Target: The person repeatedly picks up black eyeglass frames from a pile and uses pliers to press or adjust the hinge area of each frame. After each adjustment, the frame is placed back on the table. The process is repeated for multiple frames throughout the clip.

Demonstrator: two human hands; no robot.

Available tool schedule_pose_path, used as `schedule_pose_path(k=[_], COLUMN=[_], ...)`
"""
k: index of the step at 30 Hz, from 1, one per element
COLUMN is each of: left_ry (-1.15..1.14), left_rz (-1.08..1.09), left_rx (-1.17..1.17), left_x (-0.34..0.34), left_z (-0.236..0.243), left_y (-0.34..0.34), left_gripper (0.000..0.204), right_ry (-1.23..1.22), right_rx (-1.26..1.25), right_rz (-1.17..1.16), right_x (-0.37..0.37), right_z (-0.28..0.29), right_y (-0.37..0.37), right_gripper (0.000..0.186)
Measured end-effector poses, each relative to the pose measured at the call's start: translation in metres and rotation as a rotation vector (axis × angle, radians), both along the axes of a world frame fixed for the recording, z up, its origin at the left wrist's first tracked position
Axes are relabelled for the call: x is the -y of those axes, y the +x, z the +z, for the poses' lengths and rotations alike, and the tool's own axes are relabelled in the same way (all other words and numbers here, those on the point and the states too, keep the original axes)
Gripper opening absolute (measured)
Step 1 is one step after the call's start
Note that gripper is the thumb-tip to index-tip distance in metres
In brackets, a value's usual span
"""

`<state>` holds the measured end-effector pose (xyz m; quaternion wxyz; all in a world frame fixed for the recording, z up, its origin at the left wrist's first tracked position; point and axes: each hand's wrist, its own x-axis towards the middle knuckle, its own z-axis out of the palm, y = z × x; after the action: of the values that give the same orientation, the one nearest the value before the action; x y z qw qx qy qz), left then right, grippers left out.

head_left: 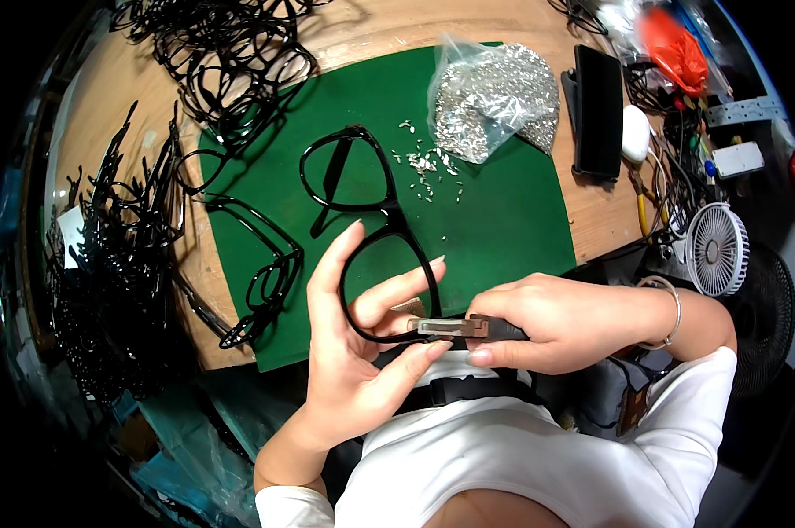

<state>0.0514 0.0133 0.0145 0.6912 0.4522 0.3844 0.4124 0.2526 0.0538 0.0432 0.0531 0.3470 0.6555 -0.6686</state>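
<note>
My left hand (349,378) is closed on a black eyeglass frame (393,214), its fingers reaching around and through the nearer rim. The frame stands nearly upright in the view, one rim far and one near; a temple arm shows behind the far rim. In my right hand (552,326) are pliers (455,328) with metal jaws and a dark handle. Their jaws meet the outer corner of the nearer rim, beside my left thumb; whether they grip anything there is hidden. Small silvery metal pieces (428,163) lie scattered on the green mat (503,229) beyond the frame.
A clear bag of silvery pieces (494,101) sits on the mat's far right. Tangled black frames (230,62) pile up far left, with bundled black temple arms (125,290) nearer. Folded glasses (274,273) lie left. A black phone (597,114) and small white fan (717,249) are right.
</note>
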Motion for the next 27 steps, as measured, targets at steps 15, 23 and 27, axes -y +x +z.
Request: schedule_pose_path(k=[15, 23, 27], left_ry=[-0.092, 0.016, -0.052], left_rz=[0.012, -0.061, 0.096], left_rx=[0.004, 0.186, 0.010], left_x=[-0.005, 0.024, 0.042], left_z=[-0.001, -0.017, -0.016], left_y=[0.005, -0.011, 0.002], left_gripper=[0.082, 0.076, 0.062], right_ry=[0.031, 0.567, 0.801], right_rx=[0.001, 0.194, 0.220], right_rz=[-0.061, -0.236, -0.239], right_x=[-0.009, 0.009, -0.014], right_z=[-0.022, -0.073, -0.088], right_y=[0.019, 0.019, 0.003], right_gripper=[0.048, 0.024, 0.019])
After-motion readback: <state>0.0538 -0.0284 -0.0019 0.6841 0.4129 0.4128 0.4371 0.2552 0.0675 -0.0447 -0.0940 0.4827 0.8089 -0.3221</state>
